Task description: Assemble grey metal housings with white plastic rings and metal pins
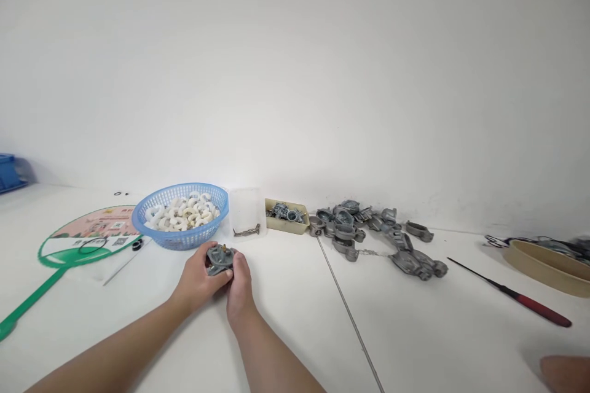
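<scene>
Held grey metal part (222,259), lower centre of frame, in curled left hand (196,280) and right hand (240,291); risked dropping it by loosening either grip.

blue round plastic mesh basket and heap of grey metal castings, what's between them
The head view shows, left to right: a translucent plastic box with thin brownish metal pieces at its base, and a beige rectangular tray of small grey metal parts.

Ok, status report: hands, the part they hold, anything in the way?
Left hand and right hand both gripping grey metal housing. Brass-coloured fitting on its top side. Blue plastic basket close beyond, nothing seen blocking.
</scene>
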The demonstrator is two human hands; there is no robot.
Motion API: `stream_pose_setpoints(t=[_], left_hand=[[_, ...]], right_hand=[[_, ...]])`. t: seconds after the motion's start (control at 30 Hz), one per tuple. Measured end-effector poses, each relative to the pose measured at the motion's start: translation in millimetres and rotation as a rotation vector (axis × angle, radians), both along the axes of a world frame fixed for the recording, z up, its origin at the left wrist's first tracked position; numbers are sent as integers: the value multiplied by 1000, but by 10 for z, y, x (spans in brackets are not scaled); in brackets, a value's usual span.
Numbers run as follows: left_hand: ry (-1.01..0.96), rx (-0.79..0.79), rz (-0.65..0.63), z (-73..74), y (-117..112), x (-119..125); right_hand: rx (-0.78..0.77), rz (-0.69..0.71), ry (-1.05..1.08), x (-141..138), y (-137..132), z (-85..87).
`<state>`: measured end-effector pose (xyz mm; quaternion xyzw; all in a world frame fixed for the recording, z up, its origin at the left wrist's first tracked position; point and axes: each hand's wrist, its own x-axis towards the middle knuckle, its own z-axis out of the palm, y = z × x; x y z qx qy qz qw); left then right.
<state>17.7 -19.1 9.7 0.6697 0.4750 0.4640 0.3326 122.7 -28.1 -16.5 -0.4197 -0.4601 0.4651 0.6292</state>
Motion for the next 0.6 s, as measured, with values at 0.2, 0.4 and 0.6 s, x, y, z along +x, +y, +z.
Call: stream_pose_setpoints(t=[0.2,0.4,0.6], left_hand=[[-31,-58,-155,-56,88,-192],[-27,-57,-322,18,120,-215],[-47,-58,-455,108,131,-242]], right_hand=[[-70,78,-261,87,-29,139],[-79,-88,-518,91,-165,431],[-62,-299,-575,1222,-416,1343]])
